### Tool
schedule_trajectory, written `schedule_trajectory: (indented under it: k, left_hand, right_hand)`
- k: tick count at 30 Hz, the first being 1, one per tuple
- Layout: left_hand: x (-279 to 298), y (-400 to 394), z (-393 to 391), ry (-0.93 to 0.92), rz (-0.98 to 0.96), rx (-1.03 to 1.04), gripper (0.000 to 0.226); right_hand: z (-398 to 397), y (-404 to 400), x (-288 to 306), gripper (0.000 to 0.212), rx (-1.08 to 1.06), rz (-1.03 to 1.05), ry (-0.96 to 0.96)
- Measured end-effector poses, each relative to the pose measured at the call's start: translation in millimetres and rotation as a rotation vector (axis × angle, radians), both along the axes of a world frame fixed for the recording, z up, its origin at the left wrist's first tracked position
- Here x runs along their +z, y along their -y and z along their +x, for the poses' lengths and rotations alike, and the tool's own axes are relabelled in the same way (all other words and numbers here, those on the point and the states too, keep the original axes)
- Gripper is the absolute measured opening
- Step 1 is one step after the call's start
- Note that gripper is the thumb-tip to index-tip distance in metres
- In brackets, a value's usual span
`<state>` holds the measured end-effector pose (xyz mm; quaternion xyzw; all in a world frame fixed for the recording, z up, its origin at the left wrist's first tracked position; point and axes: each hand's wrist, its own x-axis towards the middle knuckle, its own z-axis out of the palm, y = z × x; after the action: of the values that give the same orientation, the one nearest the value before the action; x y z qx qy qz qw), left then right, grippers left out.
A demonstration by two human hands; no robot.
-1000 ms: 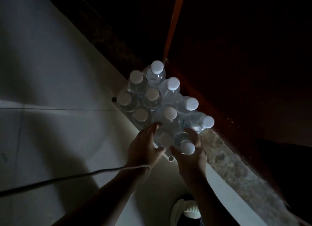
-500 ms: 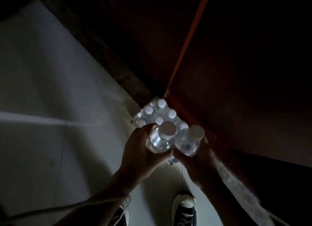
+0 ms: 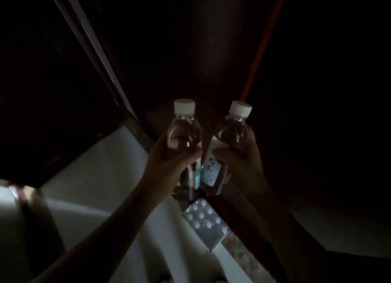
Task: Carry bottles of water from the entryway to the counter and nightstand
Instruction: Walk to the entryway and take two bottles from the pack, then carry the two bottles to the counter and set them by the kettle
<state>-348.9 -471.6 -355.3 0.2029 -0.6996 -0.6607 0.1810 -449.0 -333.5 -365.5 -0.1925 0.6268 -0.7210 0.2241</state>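
Curling round the middle of a clear water bottle [image 3: 183,139], the fingers of the left hand [image 3: 171,162] close tight on it, the thumb laid across the near side just above the label, so the white cap and shoulder stand up above the grip and the base hangs below the palm. Close beside it, the right hand [image 3: 237,162] grips a second bottle [image 3: 224,151] the same way, thumb wrapped over the front at the top edge of its pale label, fingers round the far side, cap tipped a little to the right. The two bottles are both roughly upright; their lower halves look to touch or nearly so, but the dim light keeps me from telling which. Both are held up in the air in front of a dark reddish-brown door [image 3: 190,50], well above the floor. Straight below them, on the pale tiled floor [image 3: 105,177] against the foot of the door, lies the plastic-wrapped pack of bottles [image 3: 203,219], its small white caps showing from above. A speckled stone threshold [image 3: 239,253] runs along beside the pack. The forearms reach up from the bottom of the view, bare, and the rest of the room is too dark to make out.
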Motion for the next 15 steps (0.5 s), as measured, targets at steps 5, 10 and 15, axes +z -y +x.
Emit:
schedule_trajectory:
  k: [5, 10, 15]
  left_hand:
    - [157.2, -16.7, 5.4, -0.100, 0.013, 0.009, 0.013]
    - [260.1, -36.0, 13.5, -0.207, -0.040, 0.052, 0.013]
    - [306.6, -50.8, 7.2, -0.291, -0.005, 0.013, 0.023]
  right_hand:
    - [6.4, -0.6, 160.1, 0.044, 0.014, -0.135, -0.105]
    - [15.0, -18.1, 267.6, 0.044, 0.066, -0.215, -0.183]
    - [23.5, -49.4, 314.3, 0.044, -0.027, -0.163, -0.258]
